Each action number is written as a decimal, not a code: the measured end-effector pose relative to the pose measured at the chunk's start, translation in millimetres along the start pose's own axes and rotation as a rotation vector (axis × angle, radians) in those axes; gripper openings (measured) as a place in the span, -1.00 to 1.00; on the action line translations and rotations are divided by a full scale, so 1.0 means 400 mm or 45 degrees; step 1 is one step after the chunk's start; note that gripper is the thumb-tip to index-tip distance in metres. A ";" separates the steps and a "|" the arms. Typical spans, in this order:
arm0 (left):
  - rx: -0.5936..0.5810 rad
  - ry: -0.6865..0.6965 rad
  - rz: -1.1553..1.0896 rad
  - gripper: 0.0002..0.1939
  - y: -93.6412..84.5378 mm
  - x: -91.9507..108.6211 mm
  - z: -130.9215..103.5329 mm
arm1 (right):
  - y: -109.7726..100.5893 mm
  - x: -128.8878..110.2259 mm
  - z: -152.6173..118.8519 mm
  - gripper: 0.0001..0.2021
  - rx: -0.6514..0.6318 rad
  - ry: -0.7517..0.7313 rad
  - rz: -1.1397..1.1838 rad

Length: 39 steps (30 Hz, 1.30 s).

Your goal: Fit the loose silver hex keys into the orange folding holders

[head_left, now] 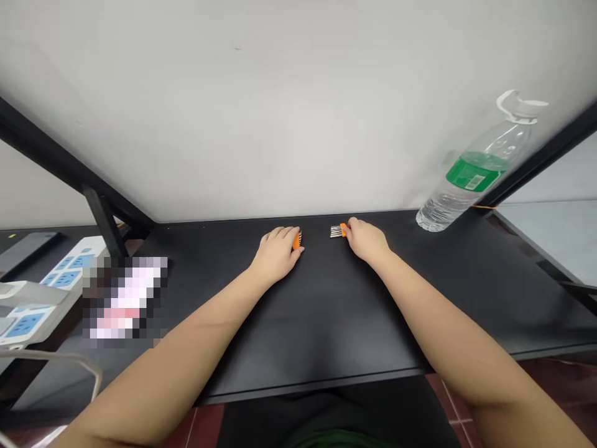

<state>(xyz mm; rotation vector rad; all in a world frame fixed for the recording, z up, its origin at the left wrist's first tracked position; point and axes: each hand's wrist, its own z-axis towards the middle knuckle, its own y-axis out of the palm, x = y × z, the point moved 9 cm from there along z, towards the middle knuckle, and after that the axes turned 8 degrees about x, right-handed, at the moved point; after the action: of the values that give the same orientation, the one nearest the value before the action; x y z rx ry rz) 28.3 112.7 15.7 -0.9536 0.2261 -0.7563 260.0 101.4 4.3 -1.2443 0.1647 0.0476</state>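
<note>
Near the back of the black table (303, 336), my left hand (276, 252) is closed round an orange piece (296, 240) with dark bristle-like tips on its right side. To the right, my right hand (367, 239) pinches the end of a second orange piece (344, 230), from which several thin silvery prongs point left. A gap of bare table lies between the two pieces. Fingers hide part of each piece, so their full shape does not show.
A large water bottle (476, 171) with a green label stands at the back right. On the left are a blurred-out flat object (125, 298), a white power strip (69, 274) with blue sockets and a black frame post (105, 218). A pale wall rises behind.
</note>
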 end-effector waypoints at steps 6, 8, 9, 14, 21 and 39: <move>0.023 0.141 -0.109 -0.57 -0.050 0.069 0.011 | -0.001 -0.094 -0.031 -0.77 -0.039 -0.272 0.031; -0.070 0.209 -0.105 -0.58 -0.044 0.102 0.005 | -0.003 -0.137 -0.051 -0.80 -0.055 -0.358 0.041; -0.119 0.227 -0.097 -0.55 -0.037 0.113 0.001 | -0.004 -0.156 -0.061 -0.81 -0.064 -0.385 0.042; -0.237 0.275 -0.104 -0.68 -0.008 0.132 -0.013 | -0.009 -0.201 -0.093 -0.83 -0.131 -0.330 0.203; -0.217 0.466 -0.085 -0.75 -0.008 0.160 -0.020 | -0.022 -0.179 -0.080 -0.65 -0.200 -0.141 0.752; 0.047 0.323 -0.244 -0.79 -0.069 0.146 -0.009 | 0.046 -0.197 -0.083 -0.71 -0.466 0.192 1.661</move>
<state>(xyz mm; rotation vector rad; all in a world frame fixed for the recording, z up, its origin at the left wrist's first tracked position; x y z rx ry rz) 55.5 61.4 44.1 -0.8510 0.3443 -1.0560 176.8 79.9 -11.3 -1.3093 1.1158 1.1497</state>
